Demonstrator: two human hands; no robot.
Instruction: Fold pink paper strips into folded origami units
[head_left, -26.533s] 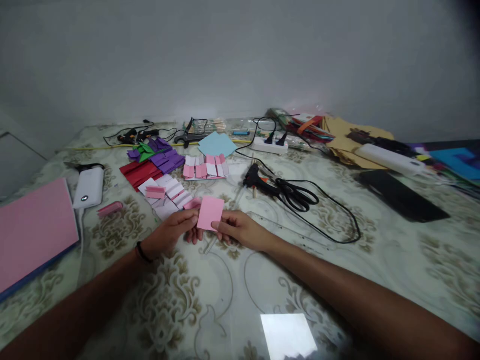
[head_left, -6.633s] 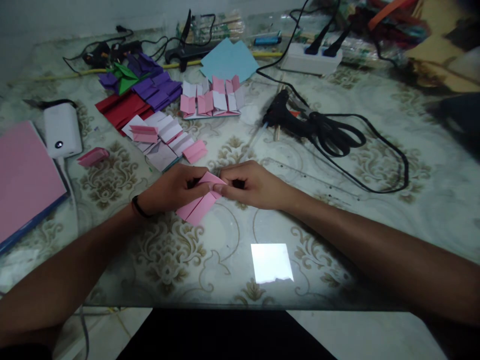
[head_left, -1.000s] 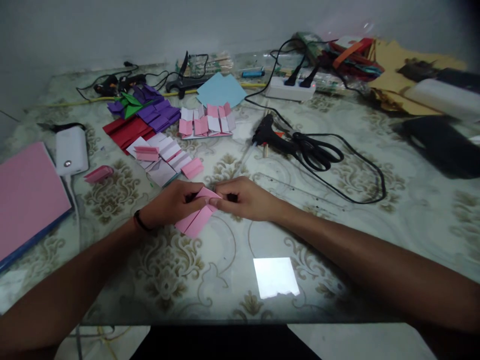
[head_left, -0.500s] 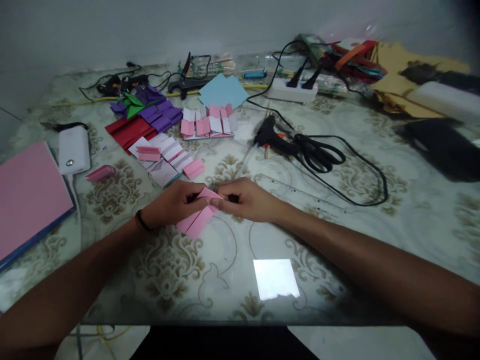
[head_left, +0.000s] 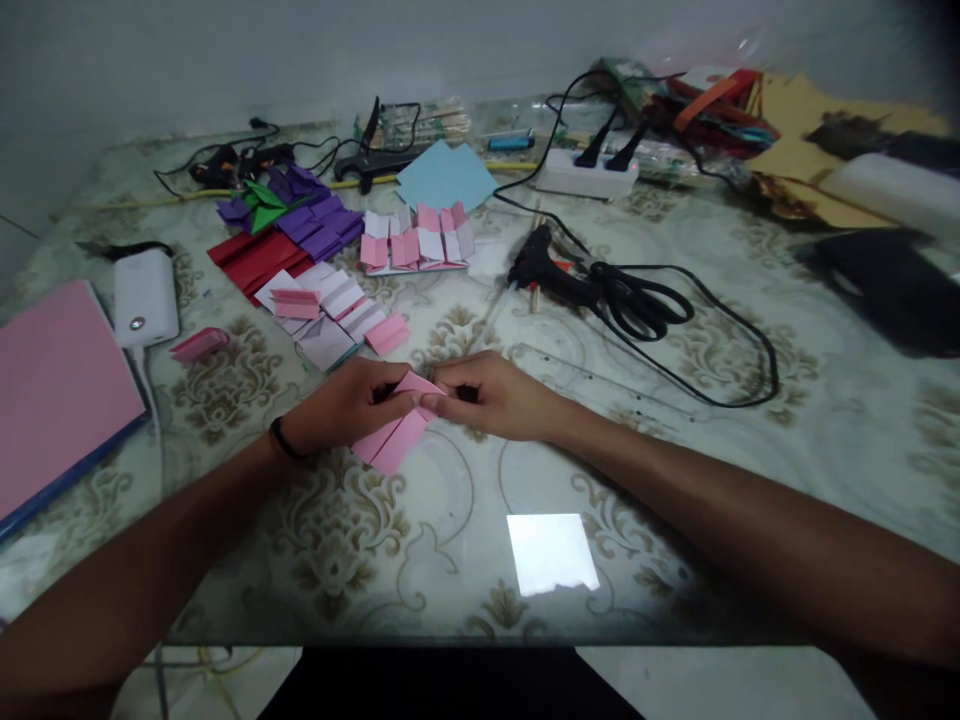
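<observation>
Between my two hands is a pink folded paper (head_left: 391,442), with creases running along it and its lower end angled down to the left. My left hand (head_left: 358,402) pinches it from the left, thumb on top. From the right, my right hand (head_left: 491,397) grips its upper right edge, and both thumb tips almost meet on it. The fingers underneath are hidden. Just beyond my hands lie folded pink and white papers (head_left: 330,310), and a second group of pink and white folded papers (head_left: 418,240) sits farther back.
A black glue gun (head_left: 551,268) with a coiled cord lies right of centre, near a clear ruler (head_left: 600,378). Purple folded papers (head_left: 321,228), a red paper (head_left: 255,262), light blue sheets (head_left: 446,175), a white power strip (head_left: 585,175), a white power bank (head_left: 146,298) and a pink sheet (head_left: 60,390) surround the work.
Almost nothing differs. Both hands keep their hold on the pink folded paper, and the whole view has shifted very slightly.
</observation>
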